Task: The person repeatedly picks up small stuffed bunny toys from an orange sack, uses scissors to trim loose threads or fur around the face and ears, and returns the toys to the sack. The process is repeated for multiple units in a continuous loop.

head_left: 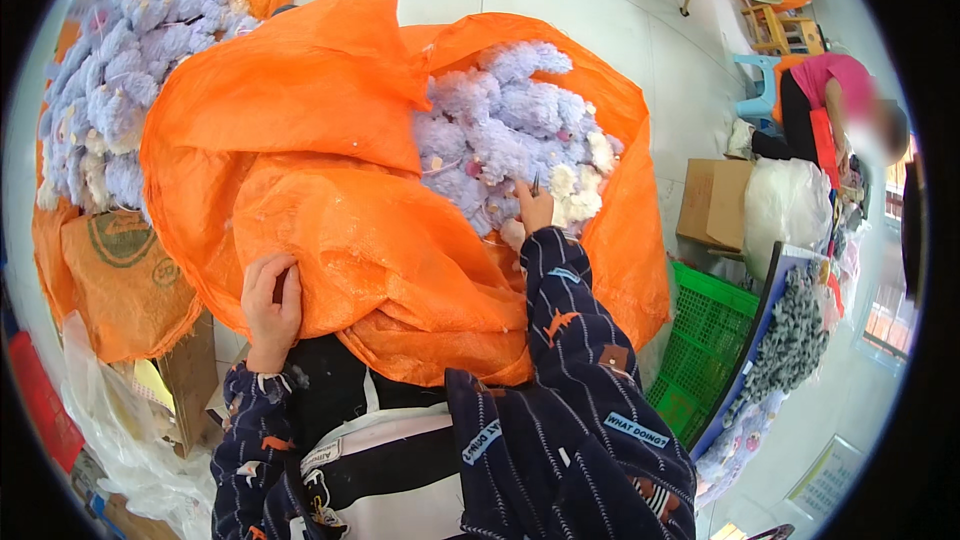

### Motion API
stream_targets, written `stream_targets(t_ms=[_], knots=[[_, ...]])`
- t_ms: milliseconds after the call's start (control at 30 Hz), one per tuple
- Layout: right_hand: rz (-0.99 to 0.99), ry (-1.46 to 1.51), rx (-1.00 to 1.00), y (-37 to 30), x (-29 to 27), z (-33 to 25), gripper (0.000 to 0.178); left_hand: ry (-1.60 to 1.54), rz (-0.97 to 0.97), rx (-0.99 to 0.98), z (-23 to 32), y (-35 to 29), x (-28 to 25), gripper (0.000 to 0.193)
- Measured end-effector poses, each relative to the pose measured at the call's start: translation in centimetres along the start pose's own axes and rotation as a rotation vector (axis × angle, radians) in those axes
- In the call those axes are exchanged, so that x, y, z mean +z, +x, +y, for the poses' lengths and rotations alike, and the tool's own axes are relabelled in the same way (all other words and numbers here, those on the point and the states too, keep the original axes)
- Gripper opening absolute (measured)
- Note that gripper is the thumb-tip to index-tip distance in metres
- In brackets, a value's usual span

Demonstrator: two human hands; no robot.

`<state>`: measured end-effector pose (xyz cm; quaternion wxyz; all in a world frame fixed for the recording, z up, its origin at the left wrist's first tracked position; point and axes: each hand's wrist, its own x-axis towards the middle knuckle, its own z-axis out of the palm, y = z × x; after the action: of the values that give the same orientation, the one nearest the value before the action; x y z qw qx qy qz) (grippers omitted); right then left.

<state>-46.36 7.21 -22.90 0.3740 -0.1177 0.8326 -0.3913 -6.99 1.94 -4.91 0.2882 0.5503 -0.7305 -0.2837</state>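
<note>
Big orange woven sack [330,190] front and centre, mouth open and stuffed with fluffy lilac plush toys [500,130], a few cream-white bits mixed in near the right side of the pile. Left hand [270,305] down at the near edge of the sack, fingers [262,275] curled tight over a fold of the orange fabric, thumb tucked under, so clamped on the sack rim just above the lap. Right hand [535,208] reaching in over the sack's near lip, right up against the plush pile, fingers mostly closed around a small thin dark tool [536,183] sticking up out of the fist, too small to tell exactly what kind; hard to say whether a toy is pinched there as well. Both sleeves dark navy with little patterned patches. Second orange sack [110,270] off to the left, also heaped with the same lilac plush [130,50], well apart from the hands. Over on the right, a green plastic crate [705,340] on the floor, a brown cardboard box [712,202] behind it, a clear plastic bag [785,202] just beside the box, and another person in a pink top [830,80] sitting further back near some small stools
</note>
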Motion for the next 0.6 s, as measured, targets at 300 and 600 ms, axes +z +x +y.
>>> stream_targets(t_ms=[300,600], knots=[[0.015,0.519,0.198,1.7,6.3,-0.7,0.026,-0.016,0.033,-0.013,-0.2,0.7,0.5,0.01],[-0.271,0.098,-0.423,-12.8,-0.9,-15.7,0.024,-0.703,-0.014,-0.335,1.1,-1.1,-0.7,0.014]])
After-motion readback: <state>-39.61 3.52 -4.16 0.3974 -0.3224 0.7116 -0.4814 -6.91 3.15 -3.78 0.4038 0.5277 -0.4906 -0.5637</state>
